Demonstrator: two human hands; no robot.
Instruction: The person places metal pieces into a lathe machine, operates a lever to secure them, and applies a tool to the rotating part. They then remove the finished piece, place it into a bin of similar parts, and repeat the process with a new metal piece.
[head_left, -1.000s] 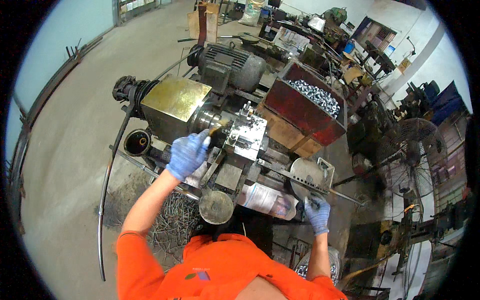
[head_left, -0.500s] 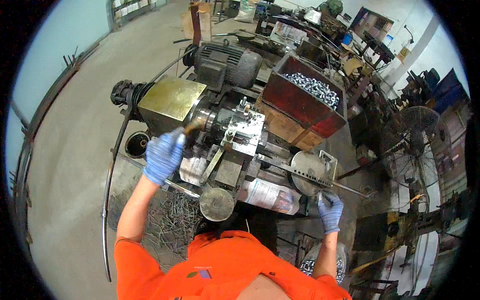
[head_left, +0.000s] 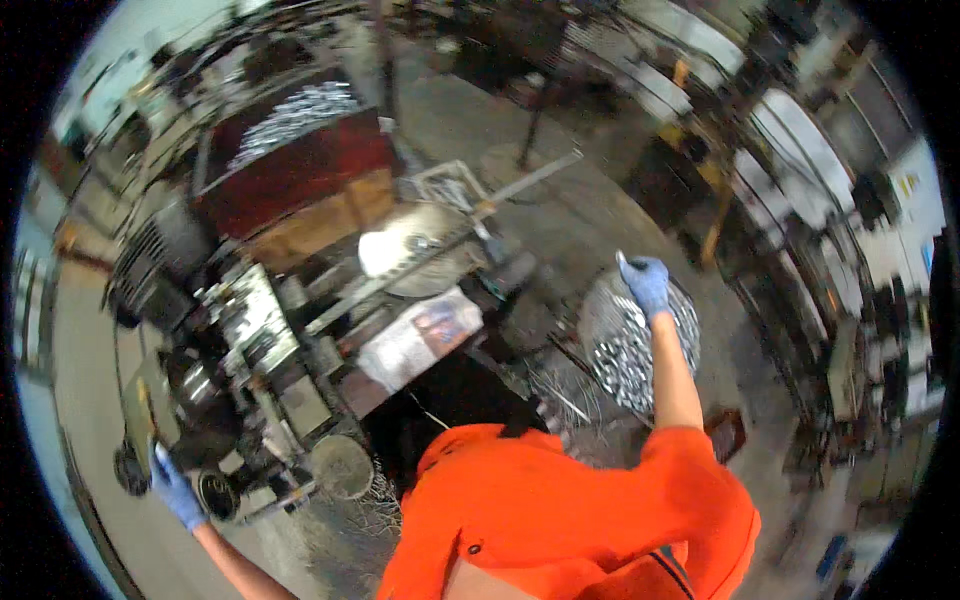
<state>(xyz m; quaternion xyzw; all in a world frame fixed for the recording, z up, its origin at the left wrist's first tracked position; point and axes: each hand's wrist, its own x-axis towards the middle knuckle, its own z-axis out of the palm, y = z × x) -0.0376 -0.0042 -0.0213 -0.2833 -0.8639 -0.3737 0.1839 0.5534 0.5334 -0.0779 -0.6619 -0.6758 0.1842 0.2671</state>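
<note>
Head view — right hand [head_left: 647,285], grip on a small shiny metal piece [head_left: 622,261], over a round basket [head_left: 690,312] of silvery parts; left-hand grip unclear.

Open floor [head_left: 600,230] between machine [head_left: 250,350] and benches [head_left: 800,200]

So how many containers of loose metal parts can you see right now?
2. A red bin heaped with shiny parts sits behind the machine at upper left; a round basket of parts lies below the right hand. Others may be hidden.

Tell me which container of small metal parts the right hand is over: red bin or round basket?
The round basket on the floor: the right hand reaches over its far rim. The red bin sits away beyond the machine.
</note>
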